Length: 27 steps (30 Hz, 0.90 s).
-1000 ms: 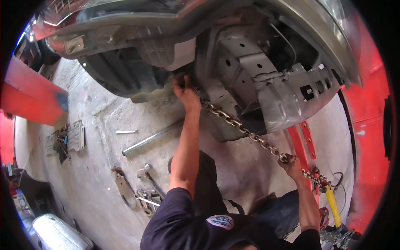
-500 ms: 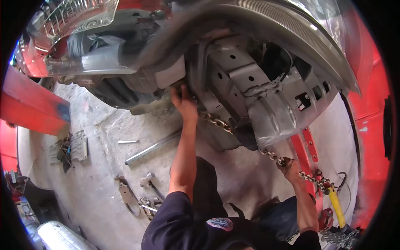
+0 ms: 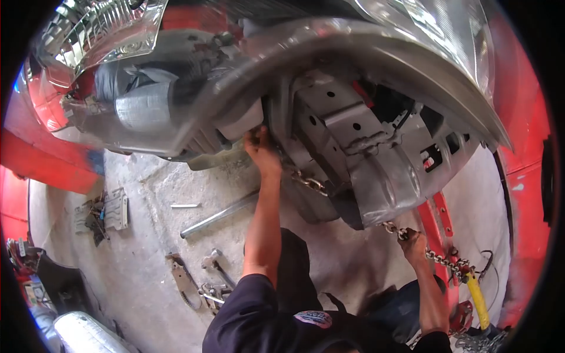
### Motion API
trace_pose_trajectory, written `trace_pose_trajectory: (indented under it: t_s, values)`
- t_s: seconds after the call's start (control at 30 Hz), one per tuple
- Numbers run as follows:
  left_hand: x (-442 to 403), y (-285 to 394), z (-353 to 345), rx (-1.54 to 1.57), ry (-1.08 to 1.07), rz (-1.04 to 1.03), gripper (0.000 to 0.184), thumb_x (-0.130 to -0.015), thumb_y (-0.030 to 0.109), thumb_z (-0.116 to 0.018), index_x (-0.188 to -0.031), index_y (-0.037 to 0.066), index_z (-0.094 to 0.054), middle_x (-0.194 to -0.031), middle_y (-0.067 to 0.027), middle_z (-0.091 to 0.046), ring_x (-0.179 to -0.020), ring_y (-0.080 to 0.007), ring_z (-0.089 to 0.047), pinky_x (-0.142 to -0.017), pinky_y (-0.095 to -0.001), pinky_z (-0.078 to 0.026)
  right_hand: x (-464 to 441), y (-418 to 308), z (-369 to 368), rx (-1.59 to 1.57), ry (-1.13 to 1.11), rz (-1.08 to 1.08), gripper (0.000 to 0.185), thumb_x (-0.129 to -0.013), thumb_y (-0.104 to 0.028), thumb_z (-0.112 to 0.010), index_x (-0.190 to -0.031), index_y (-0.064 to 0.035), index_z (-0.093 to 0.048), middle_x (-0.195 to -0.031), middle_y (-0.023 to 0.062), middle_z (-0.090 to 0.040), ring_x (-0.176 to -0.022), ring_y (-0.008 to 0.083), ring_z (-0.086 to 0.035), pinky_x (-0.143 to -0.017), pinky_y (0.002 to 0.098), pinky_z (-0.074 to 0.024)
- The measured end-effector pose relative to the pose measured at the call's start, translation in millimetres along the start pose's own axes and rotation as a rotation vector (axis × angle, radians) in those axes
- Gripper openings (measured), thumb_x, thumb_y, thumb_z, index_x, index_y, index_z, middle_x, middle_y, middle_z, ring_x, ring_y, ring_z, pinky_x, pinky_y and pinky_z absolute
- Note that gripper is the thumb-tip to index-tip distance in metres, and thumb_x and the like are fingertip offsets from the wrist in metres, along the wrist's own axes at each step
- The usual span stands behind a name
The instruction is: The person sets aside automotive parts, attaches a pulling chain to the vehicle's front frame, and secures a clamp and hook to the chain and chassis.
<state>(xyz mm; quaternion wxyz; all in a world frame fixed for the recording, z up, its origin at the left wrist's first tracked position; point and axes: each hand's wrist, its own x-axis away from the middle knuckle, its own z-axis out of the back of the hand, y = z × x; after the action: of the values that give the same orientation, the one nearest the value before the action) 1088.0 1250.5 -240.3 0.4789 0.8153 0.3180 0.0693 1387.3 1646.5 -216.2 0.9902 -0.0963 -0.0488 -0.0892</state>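
Note:
A metal chain (image 3: 309, 181) passes under the grey front bodywork of a vehicle (image 3: 393, 182). My right hand (image 3: 414, 246) is closed around it below the lower edge of the panel. From there the links run right, toward a yellow-handled piece (image 3: 477, 300). My left hand (image 3: 262, 152) reaches up beneath the body, beside a pale panel (image 3: 240, 120). Its fingers are bent and partly hidden against dark parts, so what they grip is unclear. Between the two hands, part of the chain disappears behind the bodywork.
A metal tube (image 3: 219, 216) lies on the concrete floor, with a bracket (image 3: 181, 276) and loose metal parts (image 3: 115, 210) nearby. Red beams (image 3: 50, 165) stand at the left, and a red upright (image 3: 438, 235) is by my right hand. The fender edge (image 3: 329, 35) overhangs my arms.
My left hand's fingers have bent more under the body. My right hand still holds the chain. The whole view has shifted slightly, with the vehicle lower in it.

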Motion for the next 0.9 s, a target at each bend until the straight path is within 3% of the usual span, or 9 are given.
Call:
trace_pose_trajectory:
  t_s: [0.2,0.33,0.43,0.53,0.63,0.73,0.83,0.9]
  values:
    - [2.1,2.2,-4.2,0.091,-0.066,0.053,0.006,-0.093,0.002,-0.052,-0.094,0.004,-0.057,-0.081,0.0016,-0.056,-0.069,-0.0061,-0.049,-0.062,-0.0223,-0.04,-0.5,4.4,-14.5,0.092,0.013,-0.062,0.021,-0.069,-0.019,-0.075,-0.078,-0.0064,-0.062,-0.072,0.0165,-0.065,-0.071,0.0371,-0.064,-0.062,0.044,-0.0499]
    - [0.6,2.4,-9.0,0.035,-0.056,-0.097,0.01,-0.096,0.004,-0.048,-0.095,0.004,-0.058,-0.086,0.0001,-0.059,-0.071,-0.009,-0.052,-0.065,-0.0237,-0.043,5.4,-3.1,-19.9,0.021,0.052,-0.058,0.021,-0.07,-0.019,-0.075,-0.078,-0.0065,-0.061,-0.071,0.0162,-0.065,-0.07,0.0367,-0.064,-0.061,0.0437,-0.0495]
    - [-5.7,10.5,-10.9,0.176,0.079,0.055,0.014,-0.097,0.011,-0.046,-0.093,0.005,-0.058,-0.08,-0.0013,-0.057,-0.065,-0.0108,-0.051,-0.06,-0.0259,-0.043,9.3,-6.4,-15.1,0.025,0.069,-0.115,0.021,-0.07,-0.019,-0.075,-0.079,-0.0065,-0.061,-0.072,0.016,-0.065,-0.071,0.0363,-0.064,-0.061,0.0436,-0.0489]
    - [-7.0,14.1,4.5,0.295,0.014,0.213,0.019,-0.096,0.022,-0.049,-0.085,0.007,-0.055,-0.07,-0.0034,-0.052,-0.059,-0.0144,-0.049,-0.054,-0.0293,-0.041,3.8,-7.7,-19.4,0.032,0.112,-0.121,0.021,-0.07,-0.018,-0.075,-0.079,-0.0064,-0.061,-0.072,0.0161,-0.064,-0.07,0.0363,-0.064,-0.06,0.0435,-0.0482]
    - [-5.4,-3.5,24.8,0.733,-0.16,0.383,0.022,-0.091,0.025,-0.054,-0.085,0.005,-0.057,-0.065,-0.0042,-0.05,-0.054,-0.0159,-0.047,-0.049,-0.03,-0.039,7.9,-6.6,-28.6,-0.013,0.129,-0.148,0.02,-0.07,-0.019,-0.075,-0.077,-0.0065,-0.062,-0.071,0.0163,-0.064,-0.07,0.0364,-0.064,-0.06,0.0438,-0.0478]
    - [-6.1,-1.8,19.6,0.758,-0.061,0.423,0.019,-0.089,0.022,-0.055,-0.079,0.006,-0.054,-0.058,-0.006,-0.045,-0.05,-0.017,-0.044,-0.048,-0.0311,-0.039,3.6,-0.1,-33.4,0.004,0.151,-0.165,0.019,-0.07,-0.02,-0.075,-0.076,-0.0064,-0.062,-0.071,0.0165,-0.064,-0.069,0.0369,-0.064,-0.06,0.0442,-0.0477]
    - [-5.1,0.6,15.6,0.408,-0.04,0.255,0.021,-0.087,0.025,-0.057,-0.077,0.008,-0.049,-0.057,-0.0041,-0.039,-0.051,-0.0172,-0.042,-0.049,-0.0305,-0.038,6.7,-2.9,-30.6,0.06,0.135,-0.118,0.02,-0.071,-0.022,-0.074,-0.075,-0.0068,-0.062,-0.07,0.0166,-0.064,-0.069,0.037,-0.064,-0.059,0.0439,-0.0478]
    - [-7.3,-0.3,18.3,0.429,-0.073,0.271,0.017,-0.085,0.021,-0.059,-0.079,0.007,-0.051,-0.059,-0.0034,-0.04,-0.052,-0.0165,-0.042,-0.05,-0.0303,-0.038,7.6,-1.7,-27.6,0.096,0.116,-0.122,0.02,-0.073,-0.025,-0.073,-0.077,-0.0076,-0.062,-0.071,0.016,-0.064,-0.07,0.0369,-0.064,-0.06,0.0431,-0.0482]
